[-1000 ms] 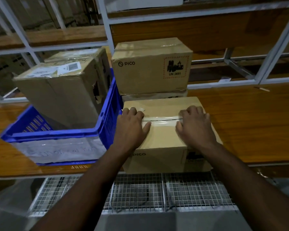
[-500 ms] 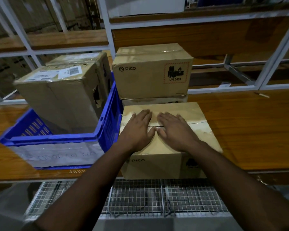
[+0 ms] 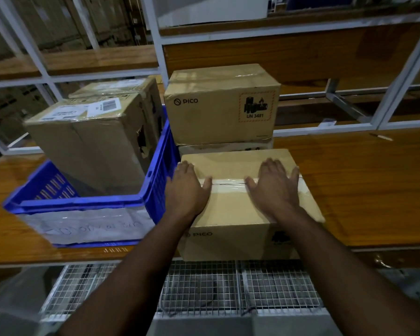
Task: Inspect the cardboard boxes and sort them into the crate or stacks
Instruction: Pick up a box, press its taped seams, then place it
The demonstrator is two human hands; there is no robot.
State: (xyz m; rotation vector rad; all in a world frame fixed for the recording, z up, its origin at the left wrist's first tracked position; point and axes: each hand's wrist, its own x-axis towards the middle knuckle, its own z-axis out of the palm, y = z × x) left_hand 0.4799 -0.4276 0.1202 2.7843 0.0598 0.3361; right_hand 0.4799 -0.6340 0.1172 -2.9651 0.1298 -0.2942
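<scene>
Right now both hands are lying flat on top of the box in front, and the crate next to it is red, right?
Not quite. The crate is blue, not red, as the head view shows. The rest holds: the left hand and right hand lie flat on top of the front box, with the crate beside it.

**Q:** What kind of place is shown?

**A:** A warehouse or stockroom packing station. White metal racking [image 3: 155,40] carries wooden shelf boards [image 3: 349,185] at several levels.

**Q:** Which features support this?

**A:** Sealed cardboard cartons [image 3: 222,105] printed with a brand name and a UN 3481 battery hazard label stand stacked at centre; a blue plastic crate [image 3: 155,190] at left holds cartons bearing barcode shipping labels [image 3: 107,106]; wire-mesh baskets [image 3: 199,287] lie at the near edge.
</scene>
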